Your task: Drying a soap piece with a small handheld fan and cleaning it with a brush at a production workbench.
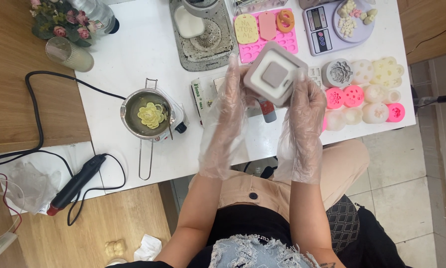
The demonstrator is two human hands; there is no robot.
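At the far left, on the wooden surface, stands a bunch of pink flowers with a ribbed glass just near of it. A black cable runs from there toward the near left, where a black pen-shaped heating tool lies on a white sheet beside a crumpled plastic bag.

On the white table, a small metal melting pot with a long wire handle sits on a little burner; a pale yellow flower-shaped piece rests inside it. Farther off, a grey metal tray holds a round white item.

In the middle, the left hand, in a loose clear plastic glove, is clamped on the left edge of a square grey silicone mould. The mould is held up above the table, tilted, its open face toward the camera, with a square grey block showing in its centre. The right hand, also gloved, grips the mould's right edge, fingers closed against its side.

Beyond the mould lies a pink tray mould with yellow, pink and orange shapes on it. Farther right is a lilac kitchen scale bearing small pale pieces. At the right edge of the table sits a cluster of round flower moulds, pink, white and grey, close together.
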